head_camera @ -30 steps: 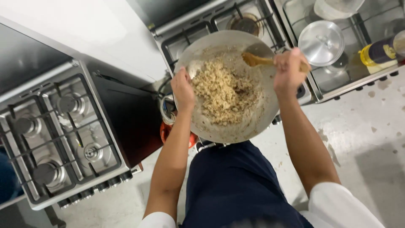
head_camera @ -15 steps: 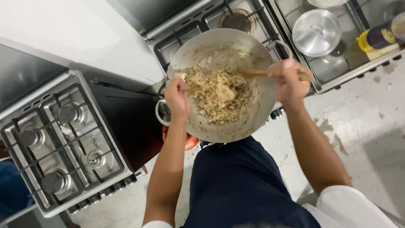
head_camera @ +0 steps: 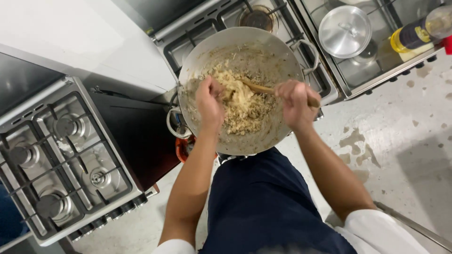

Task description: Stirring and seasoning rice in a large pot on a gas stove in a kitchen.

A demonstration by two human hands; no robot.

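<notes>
A wooden spoon is gripped at its handle by the right hand, fingers clamped round it — the tip is buried in the pale crumbly food. The left hand is held over the food, fingers curled together. Both are inside a large metal pan on the near stove. A lidded pot is seen far right.

Silver wok w/ beige, prob. rice mix
</notes>
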